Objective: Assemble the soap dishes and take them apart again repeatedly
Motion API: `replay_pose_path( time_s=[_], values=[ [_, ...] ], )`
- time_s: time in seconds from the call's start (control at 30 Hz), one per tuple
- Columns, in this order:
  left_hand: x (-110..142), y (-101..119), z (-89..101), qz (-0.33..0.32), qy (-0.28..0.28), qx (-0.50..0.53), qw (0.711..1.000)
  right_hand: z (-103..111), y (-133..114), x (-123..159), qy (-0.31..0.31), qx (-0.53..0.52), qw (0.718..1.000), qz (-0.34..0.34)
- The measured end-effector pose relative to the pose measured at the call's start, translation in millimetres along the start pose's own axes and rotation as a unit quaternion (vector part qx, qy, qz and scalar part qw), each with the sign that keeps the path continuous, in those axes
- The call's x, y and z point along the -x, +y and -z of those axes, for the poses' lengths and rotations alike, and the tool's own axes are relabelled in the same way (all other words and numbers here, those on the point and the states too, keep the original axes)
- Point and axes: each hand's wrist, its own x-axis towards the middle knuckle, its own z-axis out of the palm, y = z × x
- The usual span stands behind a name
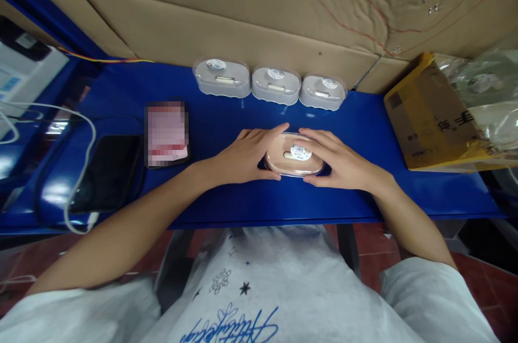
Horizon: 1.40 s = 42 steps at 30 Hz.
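Observation:
A small oval box [294,156] with a clear lid and a white round sticker lies on the blue table [226,192] in front of me. My left hand [243,157] grips its left end, thumb at the front edge and fingers curved over the back. My right hand [338,159] grips its right end the same way. The box rests on the table between both hands.
Three similar grey lidded boxes [222,77] [275,85] [322,91] stand in a row at the back against cardboard. A black phone [106,170] with a white cable and a blurred pink card [167,134] lie at left. A yellow cardboard box [433,116] with plastic bags sits at right.

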Motion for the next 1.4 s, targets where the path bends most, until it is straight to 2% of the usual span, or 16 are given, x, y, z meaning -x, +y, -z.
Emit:
replay_pose_path(
  time_s=[0.23, 0.67, 1.23, 1.4],
  values=[
    [-0.8, 1.7, 0.6, 0.004, -0.003, -0.001, 1.0, -0.8, 2.8, -0.7, -0.011, -0.027, 1.0, -0.004],
    [-2.5, -2.1, -4.8, -0.014, 0.008, -0.014, 1.0, -16.4, 16.5, -2.1, -0.012, -0.078, 0.997, 0.008],
    [-4.1, -2.8, -8.4, -0.026, 0.016, -0.028, 0.999, -25.2, 26.1, -4.3, 0.023, -0.054, 0.998, 0.01],
    [-2.5, -5.6, -14.0, -0.043, 0.034, -0.039, 0.998, -28.6, 26.5, -4.2, 0.037, -0.046, 0.998, 0.023]
  ],
)
